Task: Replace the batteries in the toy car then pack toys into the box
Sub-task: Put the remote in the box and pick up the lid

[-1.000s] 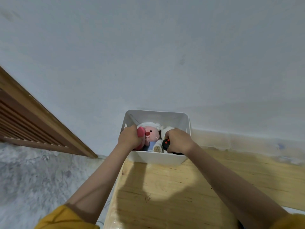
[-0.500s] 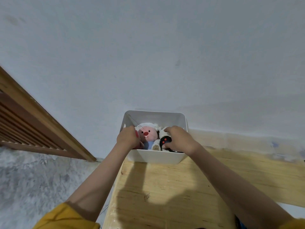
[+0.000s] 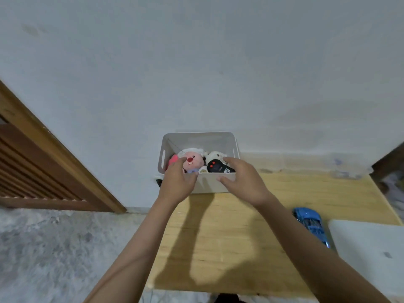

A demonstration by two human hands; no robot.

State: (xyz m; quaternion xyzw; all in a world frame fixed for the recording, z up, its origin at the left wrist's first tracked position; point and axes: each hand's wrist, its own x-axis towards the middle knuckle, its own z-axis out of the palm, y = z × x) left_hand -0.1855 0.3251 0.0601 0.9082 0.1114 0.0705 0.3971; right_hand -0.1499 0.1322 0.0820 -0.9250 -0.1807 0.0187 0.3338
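Note:
A white box (image 3: 220, 139) stands at the far edge of the wooden table (image 3: 295, 193), against the wall. Inside lie a pink plush toy (image 3: 194, 160), a white plush toy (image 3: 215, 155), a black remote control with red buttons (image 3: 216, 167) and a red-pink toy (image 3: 172, 159). My left hand (image 3: 178, 182) is at the box's near left corner, its relaxed fingers over the rim by the pink plush. My right hand (image 3: 242, 180) hovers at the near right, fingers above the remote, thumb before the front wall. Neither holds anything. A blue toy car (image 3: 310, 224) lies on the table to the right.
A white sheet or board (image 3: 367, 248) covers the table's near right corner beside the car. A wooden louvred door (image 3: 32, 160) stands at the left. Grey carpet (image 3: 43, 248) lies left of and below the table. A dark object (image 3: 389, 162) shows at the right edge.
Both hands have drawn back out of the box toward its near rim and let go of the toys. The view has tilted down, bringing the blue car into sight.

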